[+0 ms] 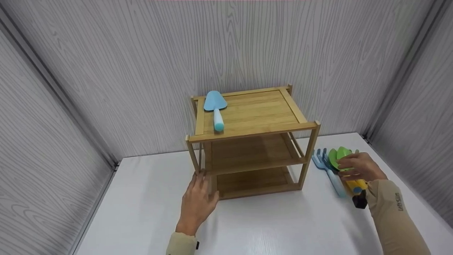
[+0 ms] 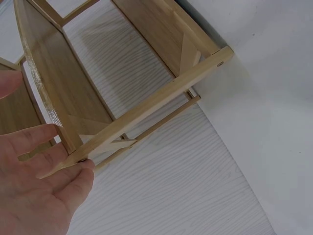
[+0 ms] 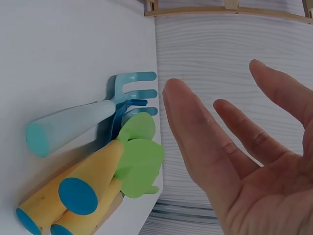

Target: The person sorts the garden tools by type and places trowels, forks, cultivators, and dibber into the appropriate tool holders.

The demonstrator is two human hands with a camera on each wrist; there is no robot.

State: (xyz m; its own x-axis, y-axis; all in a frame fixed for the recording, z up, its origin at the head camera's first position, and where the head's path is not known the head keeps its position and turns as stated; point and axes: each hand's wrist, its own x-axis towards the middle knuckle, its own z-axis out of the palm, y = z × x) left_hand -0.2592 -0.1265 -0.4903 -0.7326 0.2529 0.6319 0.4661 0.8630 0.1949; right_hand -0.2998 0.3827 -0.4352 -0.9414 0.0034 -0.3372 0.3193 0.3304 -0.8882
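Note:
A three-tier wooden shelf rack (image 1: 254,127) stands on a white table against the back wall. My left hand (image 1: 197,198) touches its left front post near the middle shelf; in the left wrist view its fingertips (image 2: 80,178) rest against the wood, thumb apart. A light-blue trowel (image 1: 216,106) with a pale handle lies on the rack's top at the left. My right hand (image 1: 362,166) hovers over garden tools right of the rack, fingers spread and holding nothing. Under it lie a light-blue fork (image 3: 73,125) and green-bladed tools (image 3: 139,164) with yellow handles (image 3: 93,176).
A dark-blue pronged tool (image 3: 117,120) lies partly hidden between the light-blue fork and the green blades. Grey wood-grain panels (image 1: 141,71) enclose the white table (image 1: 148,198) at the back and on both sides.

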